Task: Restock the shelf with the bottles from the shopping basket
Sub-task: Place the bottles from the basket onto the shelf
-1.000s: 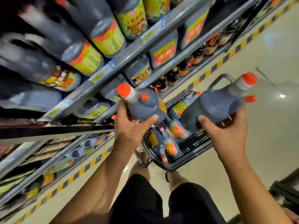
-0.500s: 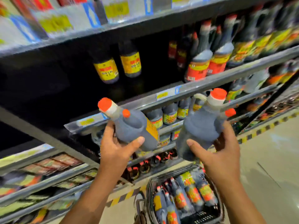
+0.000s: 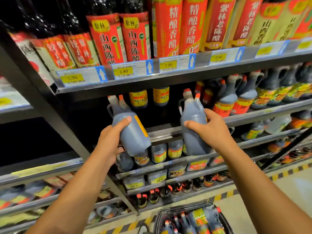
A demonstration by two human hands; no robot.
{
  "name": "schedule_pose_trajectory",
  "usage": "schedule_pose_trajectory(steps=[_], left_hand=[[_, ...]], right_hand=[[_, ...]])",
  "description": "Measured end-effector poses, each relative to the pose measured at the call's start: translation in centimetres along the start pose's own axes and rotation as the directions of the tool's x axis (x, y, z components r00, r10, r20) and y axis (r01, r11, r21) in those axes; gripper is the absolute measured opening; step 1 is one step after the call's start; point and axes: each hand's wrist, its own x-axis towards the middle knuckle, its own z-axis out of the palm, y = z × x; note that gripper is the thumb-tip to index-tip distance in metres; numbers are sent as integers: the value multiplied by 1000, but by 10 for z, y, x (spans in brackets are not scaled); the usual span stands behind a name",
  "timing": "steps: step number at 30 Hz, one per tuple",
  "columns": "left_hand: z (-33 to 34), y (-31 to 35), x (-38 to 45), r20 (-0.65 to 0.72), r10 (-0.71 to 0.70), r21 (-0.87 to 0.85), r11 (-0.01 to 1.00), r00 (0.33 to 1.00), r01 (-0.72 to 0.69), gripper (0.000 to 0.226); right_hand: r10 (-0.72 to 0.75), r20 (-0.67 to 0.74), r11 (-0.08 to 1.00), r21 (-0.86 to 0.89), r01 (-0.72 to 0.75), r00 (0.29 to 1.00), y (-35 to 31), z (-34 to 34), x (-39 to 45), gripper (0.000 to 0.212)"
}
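Two dark bottles with orange caps are held up in front of the shelf (image 3: 168,132). The left bottle (image 3: 130,130) is gripped around its body by the left hand (image 3: 109,142), thumb across the front and fingers wrapped behind; it is tilted, cap leaning up and to the left. The right bottle (image 3: 194,125) is clasped in the right hand (image 3: 209,130), fingers closed around its side, and is held nearly upright. Both bottles are raised before the front edge of the middle shelf, apart from each other.

Behind them a dark open stretch of that shelf is seen, with only two small yellow-labelled bottles (image 3: 148,97) at the back; further right the same shelf is packed with handled jugs (image 3: 243,97). The shelf above, edged with price tags (image 3: 123,71), hangs close over the bottle caps. The shopping basket (image 3: 192,218), with more bottles lying in it, is seen at the bottom edge, on the floor below the right arm.
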Motion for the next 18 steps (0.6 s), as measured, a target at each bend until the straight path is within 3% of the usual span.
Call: schedule_pose_trajectory(steps=[7, 11, 14, 18], left_hand=[[1, 43, 58, -129, 17, -90, 996, 991, -29, 115], [8, 50, 86, -226, 120, -73, 988, 967, -139, 72], [5, 39, 95, -269, 214, 77, 977, 939, -201, 84], [-2, 18, 95, -287, 308, 187, 947, 907, -263, 93]], right_hand=[[73, -113, 997, -22, -76, 991, -37, 10, 77, 65], [14, -110, 996, 90, -4, 994, -49, 24, 107, 74], [4, -121, 996, 90, 7, 993, -50, 37, 124, 66], [7, -163, 976, 217, 29, 987, -32, 54, 132, 92]])
